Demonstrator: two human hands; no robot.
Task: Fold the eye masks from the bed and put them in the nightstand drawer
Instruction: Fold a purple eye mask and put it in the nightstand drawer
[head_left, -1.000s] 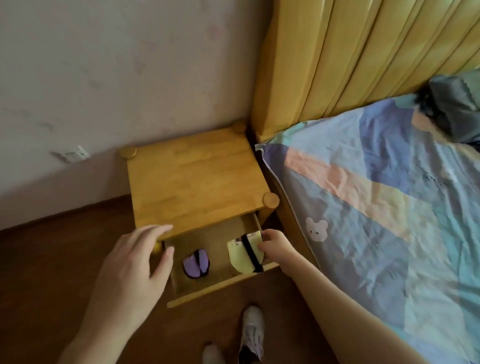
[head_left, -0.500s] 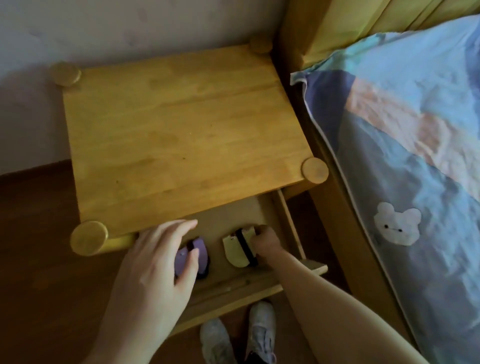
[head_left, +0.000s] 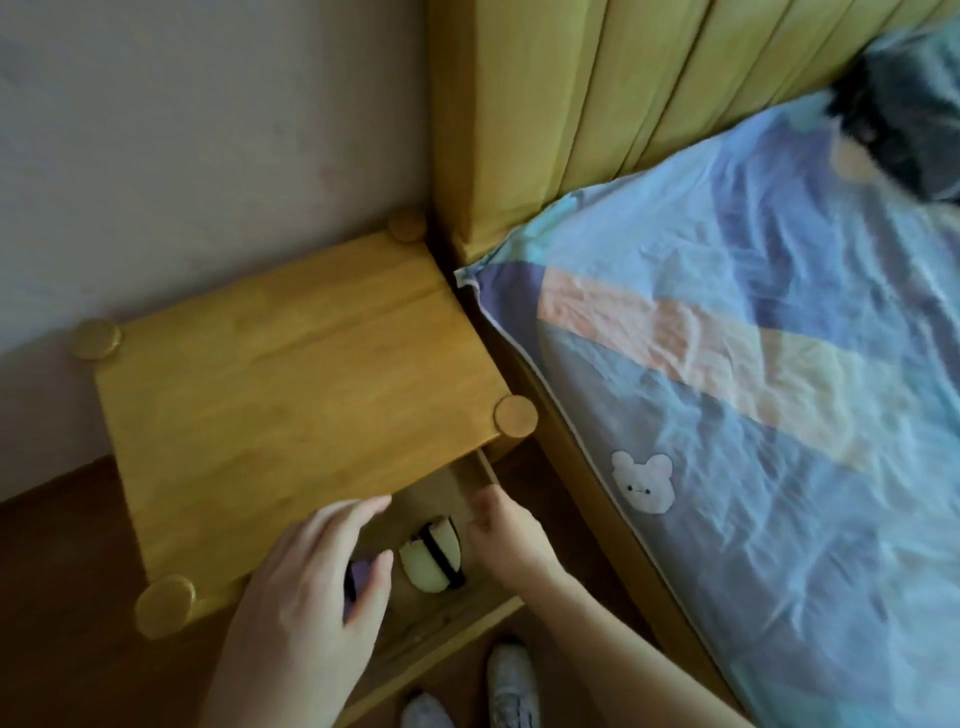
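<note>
Hands over open nightstand drawer (head_left: 441, 626).
Left hand (head_left: 306, 597) spread wide, empty; right hand (head_left: 506, 538) loosely curled, empty, beside folded yellow eye mask (head_left: 431, 558).

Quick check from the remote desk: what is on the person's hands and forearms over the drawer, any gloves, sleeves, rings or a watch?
Nothing that shows. The left hand and the right hand are bare, with no gloves and no rings in view. The right forearm is uncovered to the frame's lower edge, with no sleeve or watch. The left wrist shows no strap either.
</note>
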